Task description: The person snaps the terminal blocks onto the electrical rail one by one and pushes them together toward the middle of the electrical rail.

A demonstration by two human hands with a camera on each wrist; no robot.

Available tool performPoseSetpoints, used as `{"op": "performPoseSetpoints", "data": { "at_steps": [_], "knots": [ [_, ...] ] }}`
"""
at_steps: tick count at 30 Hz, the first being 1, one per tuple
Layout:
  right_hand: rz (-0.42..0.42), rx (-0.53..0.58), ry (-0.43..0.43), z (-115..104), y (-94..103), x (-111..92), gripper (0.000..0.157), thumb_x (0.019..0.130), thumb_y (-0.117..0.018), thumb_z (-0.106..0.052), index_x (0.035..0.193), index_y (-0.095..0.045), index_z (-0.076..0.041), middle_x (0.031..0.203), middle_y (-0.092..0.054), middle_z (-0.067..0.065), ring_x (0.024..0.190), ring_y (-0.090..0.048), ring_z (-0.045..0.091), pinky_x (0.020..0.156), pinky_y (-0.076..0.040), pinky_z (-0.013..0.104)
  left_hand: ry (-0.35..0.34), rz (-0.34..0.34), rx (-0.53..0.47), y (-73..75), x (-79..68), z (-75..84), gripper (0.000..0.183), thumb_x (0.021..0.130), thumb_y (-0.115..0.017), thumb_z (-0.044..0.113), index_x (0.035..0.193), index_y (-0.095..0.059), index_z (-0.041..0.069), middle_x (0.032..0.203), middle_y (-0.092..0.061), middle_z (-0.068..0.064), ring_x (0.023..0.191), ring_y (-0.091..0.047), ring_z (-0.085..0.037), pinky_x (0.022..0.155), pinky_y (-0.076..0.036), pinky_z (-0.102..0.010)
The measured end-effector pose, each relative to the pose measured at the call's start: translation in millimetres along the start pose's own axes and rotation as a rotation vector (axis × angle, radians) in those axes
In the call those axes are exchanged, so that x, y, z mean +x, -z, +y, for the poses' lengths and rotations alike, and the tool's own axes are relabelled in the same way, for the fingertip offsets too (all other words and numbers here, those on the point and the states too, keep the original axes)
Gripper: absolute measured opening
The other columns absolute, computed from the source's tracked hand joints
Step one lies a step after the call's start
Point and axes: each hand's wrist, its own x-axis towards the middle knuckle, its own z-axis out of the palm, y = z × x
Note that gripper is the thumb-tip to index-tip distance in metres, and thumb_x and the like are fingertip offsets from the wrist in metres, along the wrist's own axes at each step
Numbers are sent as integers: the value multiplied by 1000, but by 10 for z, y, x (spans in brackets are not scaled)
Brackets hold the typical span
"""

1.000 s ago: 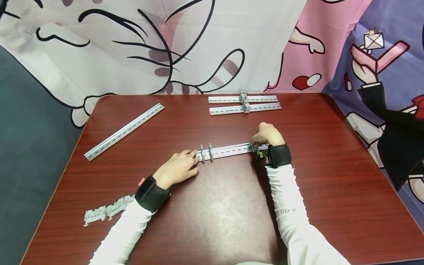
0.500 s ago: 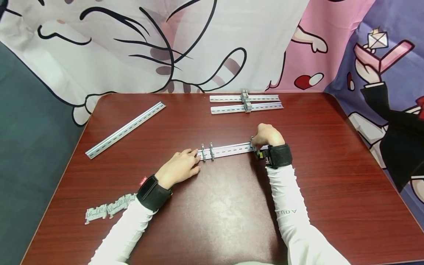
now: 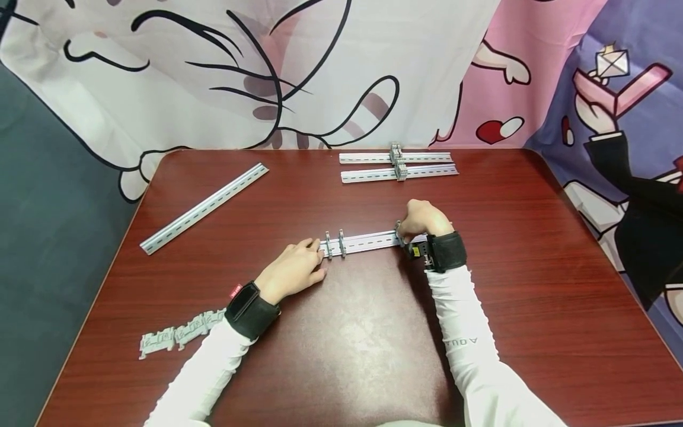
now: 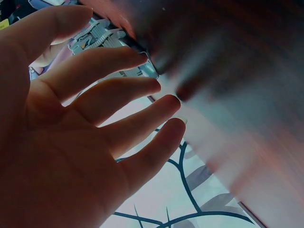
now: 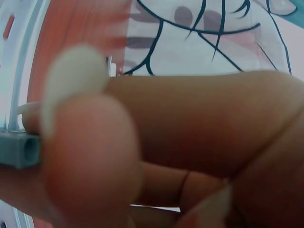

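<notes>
A slotted metal DIN rail (image 3: pixel 370 242) lies across the middle of the table, and two grey rail clips (image 3: pixel 342 243) stand upright near its left end. My left hand (image 3: pixel 292 270) rests its fingertips at that end, with the fingers fairly straight and spread in the left wrist view. Toward the rail's right end my right hand (image 3: pixel 425 218) pinches another grey clip (image 3: pixel 398 228) on the rail. In the right wrist view, the thumb and fingers cover most of this clip (image 5: pixel 19 151); only its grey end shows.
A bare DIN rail (image 3: pixel 204 209) lies slanted at the back left. Two more rails (image 3: pixel 368 176) with grey clips at their middles lie at the back edge. A row of loose grey clips (image 3: pixel 158 341) sits beside the left forearm. A printed curtain (image 3: pixel 320 71) hangs behind the table.
My right hand has shifted a little to the left along the rail, together with the clip it pinches. My left hand stays at the rail's left end.
</notes>
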Motion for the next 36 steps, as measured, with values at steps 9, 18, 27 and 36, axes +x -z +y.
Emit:
{"op": "performPoseSetpoints", "data": {
  "at_steps": [9,18,27,36],
  "knots": [
    [-11,-25,56,-171,-73,24,14,76,-65,-11,63,-70,-10,50,-63,-4,68,-72,21,67,-46,25,7,33,22,-9,-7,23,25,91,-60,24,98,-69,2,125,-61,-23,119,-56,-39,91,-48,-53],
    [20,-36,67,-238,-105,9,15,78,-66,-13,67,-73,-7,52,-65,-2,70,-72,22,71,-49,30,28,34,32,-25,-2,54,26,91,-60,23,99,-68,0,124,-61,-24,118,-56,-37,91,-48,-52],
    [273,-31,-31,-378,-97,-97,32,90,-64,-33,74,-69,-5,77,-70,13,82,-67,33,71,-54,47,51,16,18,-31,-8,62,27,92,-59,23,99,-69,-1,129,-58,-26,125,-53,-39,96,-46,-52],
    [262,-82,134,-898,-502,-129,32,88,-66,-36,68,-68,-12,76,-69,8,71,-66,26,59,-51,40,24,74,58,-48,-15,76,23,89,-62,22,90,-67,0,120,-63,-24,115,-58,-36,87,-50,-50]
  ]
}}
